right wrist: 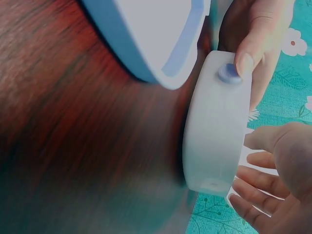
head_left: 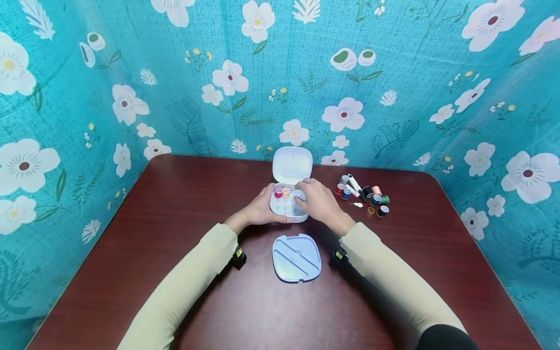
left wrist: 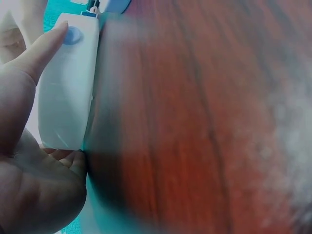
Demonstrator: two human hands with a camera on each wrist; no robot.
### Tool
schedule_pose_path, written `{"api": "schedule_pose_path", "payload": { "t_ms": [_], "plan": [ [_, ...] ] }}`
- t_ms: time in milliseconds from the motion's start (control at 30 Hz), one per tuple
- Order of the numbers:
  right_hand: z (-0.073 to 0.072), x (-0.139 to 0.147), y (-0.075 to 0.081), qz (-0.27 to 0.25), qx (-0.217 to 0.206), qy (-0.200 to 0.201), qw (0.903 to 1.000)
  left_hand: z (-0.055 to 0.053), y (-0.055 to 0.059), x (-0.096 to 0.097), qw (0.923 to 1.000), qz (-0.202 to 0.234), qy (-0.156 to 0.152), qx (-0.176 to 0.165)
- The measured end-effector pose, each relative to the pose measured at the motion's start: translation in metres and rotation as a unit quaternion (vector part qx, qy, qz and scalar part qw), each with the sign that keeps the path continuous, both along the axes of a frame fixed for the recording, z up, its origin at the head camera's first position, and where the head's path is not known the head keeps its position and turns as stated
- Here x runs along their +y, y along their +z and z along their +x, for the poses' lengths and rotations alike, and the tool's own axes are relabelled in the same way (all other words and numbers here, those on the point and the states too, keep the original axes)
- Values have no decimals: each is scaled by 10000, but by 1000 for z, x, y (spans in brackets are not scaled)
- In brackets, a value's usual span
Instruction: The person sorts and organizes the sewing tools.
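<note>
An opened white sewing box (head_left: pixel 301 219) stands at the back middle of the table, its lid (head_left: pixel 292 165) tipped up behind. My left hand (head_left: pixel 261 206) grips its left side and front; in the left wrist view the thumb lies by the blue button (left wrist: pixel 72 35). Inside are a pink thread spool (head_left: pixel 278 192), a yellow thread spool (head_left: pixel 286 192) and short pegs. Over the box's right side, my right hand (head_left: pixel 321 199) pinches a small pale object (head_left: pixel 298 193), whose kind is unclear. The right wrist view shows this hand's fingers (right wrist: pixel 261 183) behind the box wall.
A pale blue compartment tray (head_left: pixel 296 257) lies in front of the box. To the right are several loose thread spools (head_left: pixel 382 211), a white slim tool (head_left: pixel 354 183), a small white item (head_left: pixel 358 204) and a yellow ring-like piece (head_left: pixel 371 210). A floral curtain (head_left: pixel 262 97) hangs behind the table.
</note>
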State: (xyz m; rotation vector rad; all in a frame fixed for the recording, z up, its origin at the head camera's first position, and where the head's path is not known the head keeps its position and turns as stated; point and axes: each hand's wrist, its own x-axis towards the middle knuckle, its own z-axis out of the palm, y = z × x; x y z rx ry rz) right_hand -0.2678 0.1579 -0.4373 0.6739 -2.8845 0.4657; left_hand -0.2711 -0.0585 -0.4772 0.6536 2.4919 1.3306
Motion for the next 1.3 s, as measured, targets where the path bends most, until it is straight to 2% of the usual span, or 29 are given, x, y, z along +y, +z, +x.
{"api": "schedule_pose_path", "payload": {
  "t_ms": [267,633,1100,1300],
  "plan": [
    [3,13,-1,-164,101,-51,9998,2,4,1,9999,-70,72,-37],
    [4,28,-1,-448,16,-51,9990,5,8,1,9994,-263,149,-152],
    [7,38,-2,-782,44,50,9969,5,3,7,9994,-56,273,-191],
    [10,45,-2,-938,175,49,9954,4,1,7,9994,-105,318,-110]
  ]
}}
